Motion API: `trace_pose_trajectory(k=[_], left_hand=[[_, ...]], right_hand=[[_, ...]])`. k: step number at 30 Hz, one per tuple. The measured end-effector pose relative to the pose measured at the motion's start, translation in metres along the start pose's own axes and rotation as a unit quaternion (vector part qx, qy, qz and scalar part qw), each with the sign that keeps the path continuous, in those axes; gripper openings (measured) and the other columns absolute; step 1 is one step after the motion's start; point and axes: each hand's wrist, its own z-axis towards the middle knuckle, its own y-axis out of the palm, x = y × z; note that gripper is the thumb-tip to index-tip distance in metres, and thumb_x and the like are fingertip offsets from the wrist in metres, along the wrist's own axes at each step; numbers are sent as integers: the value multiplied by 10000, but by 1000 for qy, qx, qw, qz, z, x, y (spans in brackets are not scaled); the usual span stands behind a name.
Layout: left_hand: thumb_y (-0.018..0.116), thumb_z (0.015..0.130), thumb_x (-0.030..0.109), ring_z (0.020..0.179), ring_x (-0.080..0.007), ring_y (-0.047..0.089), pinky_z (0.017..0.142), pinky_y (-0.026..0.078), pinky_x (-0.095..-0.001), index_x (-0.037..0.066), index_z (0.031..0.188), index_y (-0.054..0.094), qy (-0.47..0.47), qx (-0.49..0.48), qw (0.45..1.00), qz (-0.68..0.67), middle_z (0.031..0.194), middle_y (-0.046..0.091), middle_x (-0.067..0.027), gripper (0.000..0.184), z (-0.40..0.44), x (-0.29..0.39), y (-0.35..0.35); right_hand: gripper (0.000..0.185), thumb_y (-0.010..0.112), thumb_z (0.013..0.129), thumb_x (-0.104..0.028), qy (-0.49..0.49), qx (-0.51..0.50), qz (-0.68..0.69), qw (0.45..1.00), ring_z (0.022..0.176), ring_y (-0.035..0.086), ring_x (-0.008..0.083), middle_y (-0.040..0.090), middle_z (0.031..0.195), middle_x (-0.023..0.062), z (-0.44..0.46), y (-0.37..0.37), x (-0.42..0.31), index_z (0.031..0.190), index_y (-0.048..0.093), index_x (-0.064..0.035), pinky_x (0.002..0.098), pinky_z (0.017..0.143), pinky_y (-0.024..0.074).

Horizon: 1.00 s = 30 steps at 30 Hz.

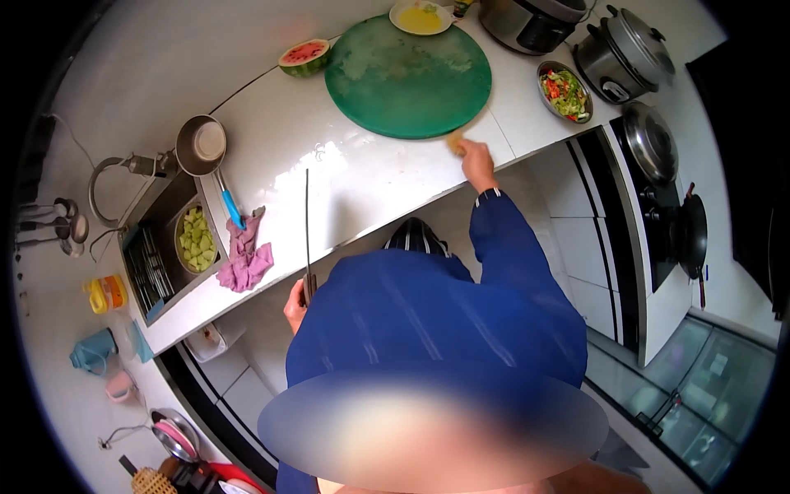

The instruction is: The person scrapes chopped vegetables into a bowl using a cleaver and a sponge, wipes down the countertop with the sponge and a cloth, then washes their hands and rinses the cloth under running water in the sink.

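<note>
My left hand is closed around the dark handle of a knife, beside the counter's front edge. The long thin blade points up, seen almost edge-on. At the near rim of the round green cutting board, my right hand has its fingers closed on a small tan piece; I cannot make out what it is. A cut watermelon lies left of the board. On the board's far edge sits a white plate with something yellow in it.
Left stands a sink with a bowl of cut green pieces, a saucepan and a purple cloth. To the right are a bowl of chopped vegetables, a rice cooker, a pot lid and a stove.
</note>
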Motion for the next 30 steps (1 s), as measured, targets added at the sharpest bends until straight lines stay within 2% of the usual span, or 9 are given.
trace_pose_trajectory(k=[2, 5, 9, 14, 16, 18, 20, 22, 30], left_hand=[[732, 745, 71, 761, -101, 600, 702, 489, -245, -16, 1102, 587, -10, -12, 1000, 27, 833, 649, -63, 395, 7, 12, -19], [740, 735, 64, 742, -109, 606, 693, 495, -254, -20, 1100, 583, -25, -28, 999, 38, 823, 651, -76, 406, 11, -4, -42], [743, 726, 57, 699, -123, 610, 666, 498, -259, -26, 1094, 577, 8, -46, 996, 78, 782, 646, -87, 412, 19, -26, -77], [727, 730, 39, 717, -114, 606, 681, 494, -261, -15, 1086, 586, 24, -61, 992, 107, 779, 640, -78, 386, 23, -1, -79], [726, 730, 35, 725, -103, 594, 690, 490, -255, -11, 1088, 588, 7, -33, 995, 95, 789, 639, -73, 386, 18, 4, -65], [729, 729, 31, 747, -87, 579, 707, 480, -241, -12, 1093, 586, -14, -8, 997, 81, 815, 639, -69, 393, 10, 11, -50], [733, 730, 34, 760, -85, 577, 707, 474, -235, -17, 1090, 586, -43, 2, 998, 35, 830, 639, -68, 392, 4, 24, -35], [735, 726, 27, 789, -97, 600, 727, 486, -245, -18, 1094, 588, -55, 12, 997, 43, 855, 650, -72, 399, 3, 32, -26], [734, 719, 11, 801, -120, 620, 742, 497, -253, -26, 1124, 572, -151, 46, 985, 73, 882, 659, -84, 438, -1, 60, 12]], right_hand=[[323, 470, 775, 29, -81, 28, 14, 996, 850, 615, 335, 648, 1033, 142, -21, 20, 9, 1037, 638, -57, 381, 800, 487], [328, 477, 799, 29, 129, 91, 173, 972, 906, 626, 245, 658, 1016, 125, -41, 13, -21, 1093, 605, -43, 308, 811, 480], [314, 544, 798, -14, 208, 270, 323, 883, 865, 619, 176, 662, 960, 108, -46, 30, 26, 1110, 578, -10, 300, 771, 483], [325, 560, 777, -11, 243, 359, 171, 885, 925, 623, 258, 644, 1014, 150, -39, -20, 97, 1102, 560, -11, 344, 831, 474], [367, 584, 777, -40, 281, 325, 97, 898, 995, 606, 306, 623, 1069, 183, -24, -63, 81, 1141, 540, -22, 369, 858, 465], [380, 600, 782, -91, 201, 276, -70, 937, 913, 574, 401, 606, 990, 218, -11, -66, 99, 1149, 533, -20, 439, 808, 466], [396, 579, 785, -113, 219, 140, -64, 964, 952, 554, 389, 586, 1005, 206, -6, -63, 64, 1168, 513, -37, 455, 831, 451], [391, 595, 744, -65, 123, 102, -90, 983, 890, 550, 409, 564, 966, 212, -9, -13, 50, 1120, 494, -25, 477, 792, 446], [463, 576, 724, -15, -39, -75, 187, 979, 1038, 523, 378, 536, 1089, 215, -27, 93, -142, 1175, 475, 5, 414, 897, 443]])
